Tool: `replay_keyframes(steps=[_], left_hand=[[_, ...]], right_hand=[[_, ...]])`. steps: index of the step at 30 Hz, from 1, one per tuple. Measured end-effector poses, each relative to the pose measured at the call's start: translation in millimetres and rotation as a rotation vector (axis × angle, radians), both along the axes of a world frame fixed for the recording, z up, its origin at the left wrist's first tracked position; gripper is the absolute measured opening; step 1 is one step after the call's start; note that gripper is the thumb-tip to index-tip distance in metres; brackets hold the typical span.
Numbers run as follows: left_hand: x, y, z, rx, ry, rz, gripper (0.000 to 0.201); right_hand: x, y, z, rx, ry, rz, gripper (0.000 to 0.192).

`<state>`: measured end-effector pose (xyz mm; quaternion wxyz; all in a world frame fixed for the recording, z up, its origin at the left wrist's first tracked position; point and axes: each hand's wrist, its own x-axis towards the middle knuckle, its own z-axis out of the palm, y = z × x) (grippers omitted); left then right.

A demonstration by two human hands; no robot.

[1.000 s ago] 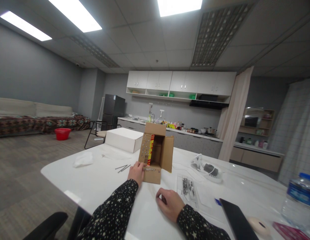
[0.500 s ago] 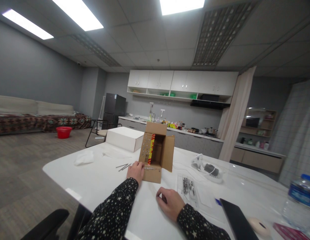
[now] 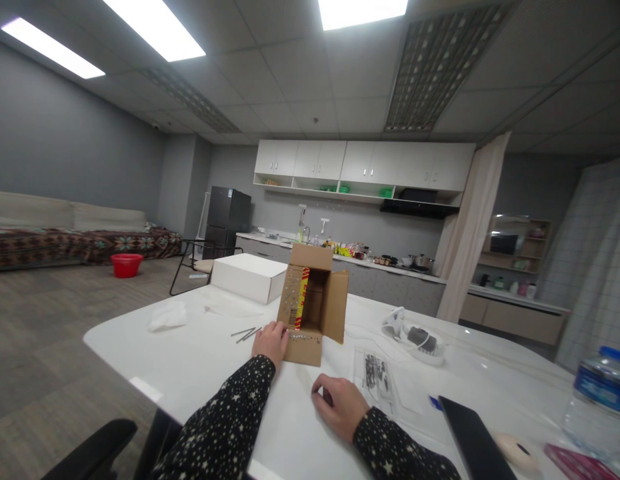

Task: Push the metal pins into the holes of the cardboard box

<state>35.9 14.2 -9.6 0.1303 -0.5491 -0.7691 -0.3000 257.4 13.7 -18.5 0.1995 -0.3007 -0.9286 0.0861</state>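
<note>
Cardboard box [image 3: 313,303], one only, stands on its side on the white table [image 3: 200,360], near the middle of the view, with its open mouth turned toward the person and its four flaps spread; its long axis runs upright, from 6 o'clock to 12 o'clock. A red and yellow strip shows along the left inner edge of the opening, and rows of small dots mark the left and bottom flaps.

Two hands are in view, both in black sleeves with white stars. The left hand [image 3: 271,341] sits at about 8 o'clock from the box, fingers loosely curled and resting against the bottom flap and the lower left corner; it touches the cardboard but is not clamped around it. The right hand [image 3: 339,403] lies on the tabletop at 5 o'clock from the box, well short of it, fingers curled under in a loose fist; whether anything is inside it cannot be told.

One white box [image 3: 248,277] sits at 10 o'clock from the cardboard box, closed. A few thin metal rods [image 3: 246,333] lie just left of the left hand; their number is too small to count. One crumpled white bag [image 3: 167,316] lies at 9 o'clock. One clear packet [image 3: 377,375] lies at 4 o'clock, and one water bottle [image 3: 591,398] stands at the far right edge.
</note>
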Motion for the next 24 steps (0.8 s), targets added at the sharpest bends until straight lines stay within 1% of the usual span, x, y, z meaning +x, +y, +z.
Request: replay_keyframes(steps=[8,11,14,18,21,24], left_hand=[[2,0,-1.3,0.119,-0.023,-0.148,0.022],[0,3,-4.1,0.191,-0.022,-0.196,0.023],[-3,7,-8.6,0.232,-0.030,-0.272,0.023],[-2,9,-13.8,0.209,-0.058,-0.377,0.024],[0,8,-15.6,0.158,-0.068,-0.401,0.024],[2,5,-16.3,0.071,-0.051,-0.425,0.022]], right_hand=[[-1,0,0.5,-0.005,-0.014,-0.001,0.017],[0,0,1.0,-0.011,-0.015,0.000,0.017],[0,0,0.6,-0.009,-0.005,0.001,0.017],[0,1,-0.2,-0.007,-0.004,0.001,0.016],[0,2,-0.5,-0.003,0.001,0.001,0.016],[-1,2,-0.5,-0.006,0.009,0.006,0.015]])
